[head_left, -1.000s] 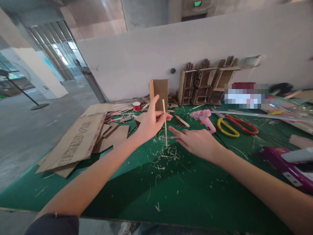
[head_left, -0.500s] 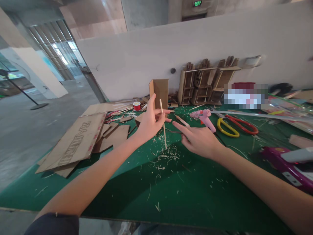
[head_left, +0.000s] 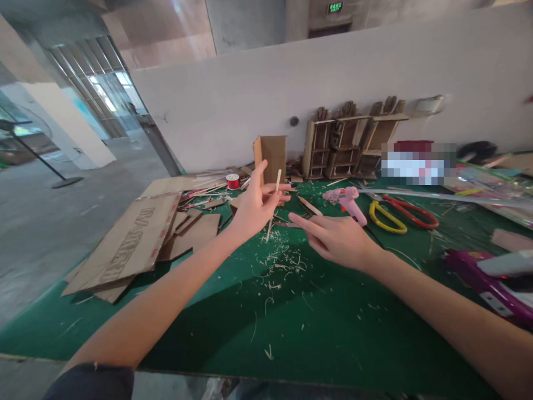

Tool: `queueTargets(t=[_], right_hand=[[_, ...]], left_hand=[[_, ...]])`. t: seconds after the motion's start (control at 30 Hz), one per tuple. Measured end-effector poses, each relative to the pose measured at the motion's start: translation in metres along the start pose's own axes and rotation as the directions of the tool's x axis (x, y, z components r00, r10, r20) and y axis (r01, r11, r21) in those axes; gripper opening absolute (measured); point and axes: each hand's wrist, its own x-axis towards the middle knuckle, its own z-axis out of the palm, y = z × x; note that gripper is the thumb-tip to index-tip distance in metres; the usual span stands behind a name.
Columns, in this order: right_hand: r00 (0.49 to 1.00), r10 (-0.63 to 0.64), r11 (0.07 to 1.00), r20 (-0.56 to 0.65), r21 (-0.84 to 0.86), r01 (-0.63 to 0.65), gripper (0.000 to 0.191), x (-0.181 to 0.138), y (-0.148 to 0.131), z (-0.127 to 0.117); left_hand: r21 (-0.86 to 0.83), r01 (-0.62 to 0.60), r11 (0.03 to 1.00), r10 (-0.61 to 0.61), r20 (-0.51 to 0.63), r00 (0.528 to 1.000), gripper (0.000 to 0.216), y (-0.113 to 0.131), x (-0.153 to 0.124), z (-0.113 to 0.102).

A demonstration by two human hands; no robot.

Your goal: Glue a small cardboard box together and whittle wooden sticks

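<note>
Between the thumb and fingers of my left hand is a thin pale wooden stick, tilted so its lower end points down and to the left. My right hand is closed with its index finger stretched forward. A narrow knife blade sticks out under that finger toward the stick; the handle is hidden in the palm. I cannot tell whether blade and stick touch. Curly wood shavings lie scattered on the green table below. A folded cardboard piece stands behind my left hand.
Cardboard sheets are stacked at the left, near a red thread spool. On the right are a pink glue gun, scissors and a purple device. Cardboard models lean on the wall.
The stick has tilted, its lower end swinging up and left away from the shavings. My right hand has shifted slightly left with the blade, which shows more clearly.
</note>
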Motion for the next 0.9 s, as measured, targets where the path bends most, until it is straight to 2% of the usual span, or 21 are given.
queueTargets(t=[0.2,0.4,0.6,0.77,0.9], right_hand=[[0.999,-0.039,0.999,-0.026,-0.026,0.038,0.053,0.0,-0.001,0.001],[0.999,-0.007,0.999,0.036,-0.042,0.008,0.056,0.0,-0.001,0.004],[0.998,0.004,0.999,0.069,-0.035,-0.002,0.055,-0.001,0.0,0.006],[0.997,0.006,0.999,0.073,-0.037,-0.003,0.062,-0.002,0.001,0.009],[1.0,0.019,0.999,0.023,-0.041,-0.018,0.071,-0.004,0.001,0.011]], left_hand=[[-0.072,0.039,0.997,-0.038,0.012,0.999,0.066,0.002,0.001,0.001],[-0.132,0.095,0.987,-0.094,0.013,0.995,0.066,0.007,0.002,0.001],[-0.197,0.094,0.976,-0.087,0.045,0.995,0.065,0.005,0.001,0.001],[-0.139,0.073,0.988,-0.066,0.057,0.996,0.066,0.003,0.001,0.0],[-0.054,0.066,0.996,-0.062,0.079,0.995,0.066,0.004,0.001,-0.002]])
